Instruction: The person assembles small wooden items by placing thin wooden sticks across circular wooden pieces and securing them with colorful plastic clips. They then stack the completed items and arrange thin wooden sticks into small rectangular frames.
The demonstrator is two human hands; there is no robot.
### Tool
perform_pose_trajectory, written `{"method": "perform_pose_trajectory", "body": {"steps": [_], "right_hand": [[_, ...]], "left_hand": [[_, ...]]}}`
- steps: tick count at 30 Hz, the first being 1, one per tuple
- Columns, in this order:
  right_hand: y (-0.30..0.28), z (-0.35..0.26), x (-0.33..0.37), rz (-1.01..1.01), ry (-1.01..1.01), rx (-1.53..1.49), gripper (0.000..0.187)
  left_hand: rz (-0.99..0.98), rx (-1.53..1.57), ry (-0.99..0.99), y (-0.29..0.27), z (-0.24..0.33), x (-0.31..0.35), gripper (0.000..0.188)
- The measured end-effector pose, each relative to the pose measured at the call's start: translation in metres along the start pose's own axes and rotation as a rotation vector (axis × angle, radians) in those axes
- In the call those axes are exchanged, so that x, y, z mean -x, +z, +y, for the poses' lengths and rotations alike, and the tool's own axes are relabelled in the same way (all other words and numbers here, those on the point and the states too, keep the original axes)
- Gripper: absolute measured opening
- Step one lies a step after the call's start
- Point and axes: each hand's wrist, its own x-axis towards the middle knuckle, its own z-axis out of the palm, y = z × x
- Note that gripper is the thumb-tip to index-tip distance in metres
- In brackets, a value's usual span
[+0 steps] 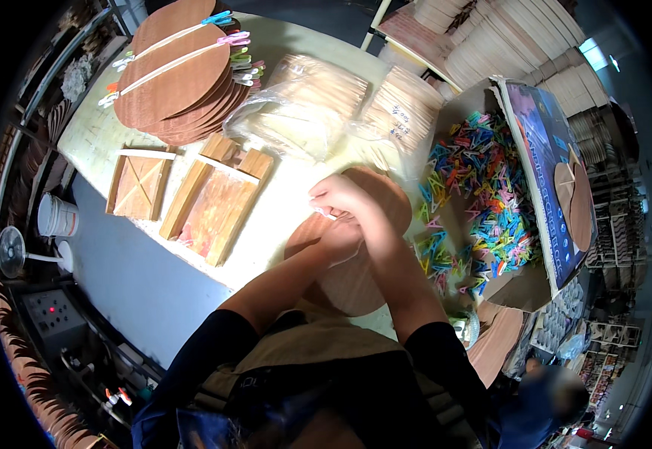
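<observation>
A thin oval brown wooden board [352, 280] lies on the table below my hands. My right hand [339, 196] is above its left part, fingers closed in a pinch. Just beneath, my left hand [340, 236] is close against it, with its fingers mostly hidden. A small white piece [331, 216] shows between the two hands; its kind is too small to make out. My forearms cross near the wrists. To the right of the board, loose plastic clothespins [434, 258] in many colours lie beside a carton.
The carton [529, 150] holds a heap of coloured clothespins. Bagged bundles of wooden strips [318, 90] lie at the back. Stacked round boards [172, 78] carry pale strips clipped with clothespins. Two wooden jigs [217, 198] stand left. A person [543, 404] is at lower right.
</observation>
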Motion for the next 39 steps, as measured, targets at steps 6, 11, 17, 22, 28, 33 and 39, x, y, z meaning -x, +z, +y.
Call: {"method": "perform_pose_trajectory", "body": {"steps": [6, 11, 17, 22, 28, 33, 39], "right_hand": [[-0.045, 0.157, 0.098, 1.252, 0.036, 0.369, 0.029], [0.047, 0.218, 0.166, 1.055, -0.019, 0.924, 0.033], [0.104, 0.211, 0.187, 1.203, -0.011, 0.669, 0.024], [0.106, 0.184, 0.215, 1.291, 0.073, 0.907, 0.014], [0.075, 0.18, 0.259, 0.651, 0.306, 1.148, 0.017], [0.094, 0.195, 0.235, 0.655, 0.296, 0.581, 0.018], [0.132, 0.201, 0.215, 1.042, 0.404, 0.171, 0.016]], "left_hand": [[-0.06, -0.17, 0.143, -0.018, 0.019, -0.013, 0.004], [-0.161, -0.12, 0.126, -0.024, 0.008, -0.011, 0.013], [0.242, 0.028, -0.171, -0.128, 0.023, 0.002, 0.026], [1.317, -0.054, -0.358, -0.311, -0.1, 0.065, 0.017], [1.446, -0.164, -0.964, -0.433, -0.179, 0.116, 0.028], [1.459, 0.444, -1.069, -0.454, -0.207, 0.115, 0.02], [1.466, 0.909, -0.922, -0.457, -0.202, 0.122, 0.008]]}}
